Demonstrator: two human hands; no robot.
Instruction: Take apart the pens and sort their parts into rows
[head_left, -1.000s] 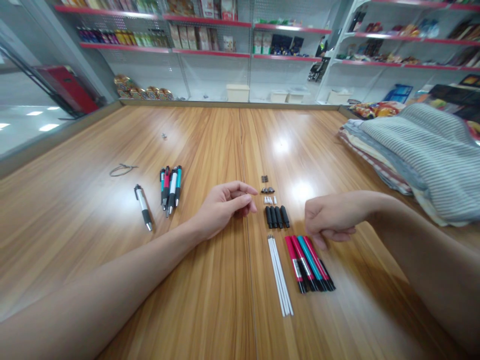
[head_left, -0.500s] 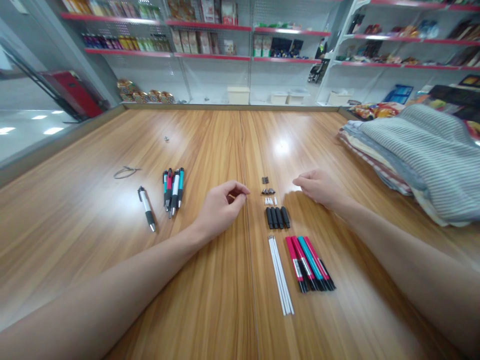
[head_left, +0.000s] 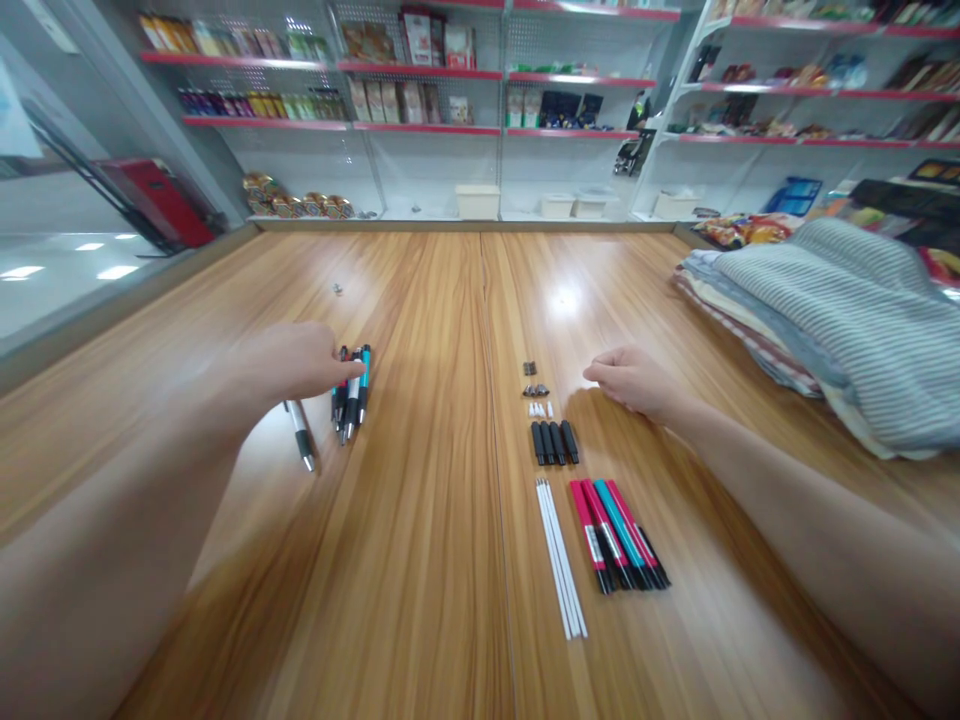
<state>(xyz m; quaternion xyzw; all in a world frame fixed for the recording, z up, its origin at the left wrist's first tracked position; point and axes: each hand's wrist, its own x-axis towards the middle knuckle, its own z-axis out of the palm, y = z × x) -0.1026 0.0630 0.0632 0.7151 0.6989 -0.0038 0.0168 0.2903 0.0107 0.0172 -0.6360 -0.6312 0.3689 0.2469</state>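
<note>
My left hand (head_left: pixel 296 362) reaches over the left part of the wooden table (head_left: pixel 420 560), blurred by motion, its fingertips at a bunch of assembled pens (head_left: pixel 354 392) in red, teal and white. A lone white pen (head_left: pixel 301 433) lies partly under that hand. My right hand (head_left: pixel 634 380) rests on the table with curled fingers, just right of the pen parts: small dark pieces (head_left: pixel 529 367), metal tips (head_left: pixel 535 390), white bits (head_left: pixel 539 409), black grips (head_left: pixel 555 442), white refills (head_left: pixel 561 556) and red and teal barrels (head_left: pixel 617 533). Whether the right hand holds anything is hidden.
A pile of folded striped cloths (head_left: pixel 832 310) lies at the table's right edge. A wire loop and a small metal bit (head_left: pixel 337 290) lie far left. Shop shelves (head_left: pixel 420 95) with goods line the back wall.
My left hand has swung from the table's middle leftward to the assembled pens. My right hand moved from above the barrels up beside the small parts, then stayed.
</note>
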